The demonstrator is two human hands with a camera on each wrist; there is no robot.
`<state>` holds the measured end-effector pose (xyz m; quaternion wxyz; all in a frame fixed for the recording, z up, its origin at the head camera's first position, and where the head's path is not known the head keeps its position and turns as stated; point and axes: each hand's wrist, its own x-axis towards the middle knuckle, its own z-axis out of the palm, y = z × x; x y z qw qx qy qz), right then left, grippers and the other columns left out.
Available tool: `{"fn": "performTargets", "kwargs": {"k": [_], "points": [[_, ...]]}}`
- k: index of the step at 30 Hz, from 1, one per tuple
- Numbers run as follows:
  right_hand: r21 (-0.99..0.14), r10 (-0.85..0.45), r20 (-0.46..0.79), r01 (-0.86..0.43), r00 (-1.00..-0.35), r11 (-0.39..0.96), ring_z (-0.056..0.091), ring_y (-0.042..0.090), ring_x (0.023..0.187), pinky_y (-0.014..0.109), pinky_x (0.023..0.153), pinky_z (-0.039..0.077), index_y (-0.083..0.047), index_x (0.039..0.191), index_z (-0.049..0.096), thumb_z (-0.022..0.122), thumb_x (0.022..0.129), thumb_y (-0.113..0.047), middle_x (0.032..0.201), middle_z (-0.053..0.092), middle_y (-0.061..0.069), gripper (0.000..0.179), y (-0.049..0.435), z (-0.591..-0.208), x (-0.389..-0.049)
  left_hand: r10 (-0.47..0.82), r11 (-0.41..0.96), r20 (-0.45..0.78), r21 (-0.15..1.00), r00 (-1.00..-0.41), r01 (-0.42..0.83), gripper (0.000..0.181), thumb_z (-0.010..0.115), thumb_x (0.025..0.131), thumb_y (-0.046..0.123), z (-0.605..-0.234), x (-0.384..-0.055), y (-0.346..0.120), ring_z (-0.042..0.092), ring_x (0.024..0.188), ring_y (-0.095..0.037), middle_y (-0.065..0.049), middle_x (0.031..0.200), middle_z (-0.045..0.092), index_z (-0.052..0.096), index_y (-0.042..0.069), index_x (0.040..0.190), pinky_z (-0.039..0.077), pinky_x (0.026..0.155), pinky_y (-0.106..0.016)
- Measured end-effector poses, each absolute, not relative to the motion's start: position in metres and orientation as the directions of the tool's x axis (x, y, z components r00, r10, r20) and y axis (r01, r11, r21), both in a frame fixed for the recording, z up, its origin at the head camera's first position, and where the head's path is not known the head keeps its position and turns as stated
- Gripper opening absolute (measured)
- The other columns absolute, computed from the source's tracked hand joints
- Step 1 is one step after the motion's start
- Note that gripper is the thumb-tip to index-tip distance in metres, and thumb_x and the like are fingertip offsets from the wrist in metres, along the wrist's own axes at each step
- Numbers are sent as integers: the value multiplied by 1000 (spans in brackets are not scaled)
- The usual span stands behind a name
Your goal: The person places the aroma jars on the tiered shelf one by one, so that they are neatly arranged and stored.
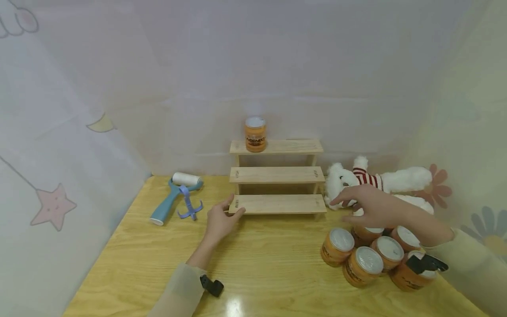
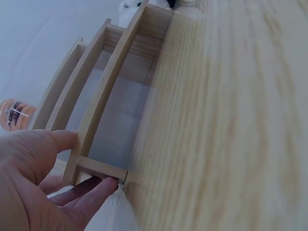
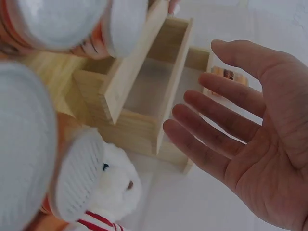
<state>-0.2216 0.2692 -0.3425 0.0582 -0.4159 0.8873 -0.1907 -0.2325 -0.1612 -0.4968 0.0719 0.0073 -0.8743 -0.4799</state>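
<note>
A three-tier wooden step shelf (image 1: pixel 277 204) stands against the back wall. My left hand (image 1: pixel 220 223) holds the left end of its lowest board, with the thumb on the board and fingers against the side support in the left wrist view. On the top tier, toward its left, stands an orange can (image 1: pixel 255 137) with a pale lid. My right hand (image 1: pixel 374 207) is in the air above several similar orange cans (image 1: pixel 363 266), its fingers spread and holding nothing. In the right wrist view, can lids (image 3: pixel 77 175) fill the left side near the camera.
Behind my right hand, a white plush toy (image 1: pixel 408 179) in a red-striped top lies on its side. Left of the shelf lie a blue-handled lint roller (image 1: pixel 168 202) and a small purple pronged stand (image 1: pixel 190 206). Patterned cloth walls (image 1: pixel 277 66) enclose the wooden table (image 1: pixel 253 264).
</note>
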Motion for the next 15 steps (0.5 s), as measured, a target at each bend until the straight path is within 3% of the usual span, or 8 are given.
{"fn": "performTargets", "kwargs": {"k": [8, 12, 15], "points": [[-363, -778, -37, -717, -627, 595, 72, 15, 103, 27, 76, 61, -19, 132, 72, 74, 100, -47, 128, 73, 0, 43, 259, -355, -205, -77, 554, 107, 831, -991, 47, 71, 80, 97, 36, -494, -232, -161, 71, 123, -42, -24, 158, 53, 52, 9, 157, 67, 88, -44], [-362, -785, -81, -715, -615, 598, 70, 14, 104, 30, 81, 61, -18, 132, 71, 79, 95, -51, 130, 72, 2, 50, 256, -362, -200, -79, 545, 87, 838, -993, 30, 72, 80, 98, 35, -492, -231, -160, 73, 120, -41, -25, 159, 52, 50, 10, 158, 67, 84, -40], [-365, -773, -113, -697, -625, 617, 67, 11, 99, 30, 77, 58, -18, 128, 72, 83, 92, -48, 126, 72, 1, 48, 253, -368, -197, -82, 528, 85, 849, -993, 29, 72, 80, 98, 33, -492, -229, -159, 77, 112, -38, -29, 158, 51, 49, 10, 159, 68, 77, -36]]}}
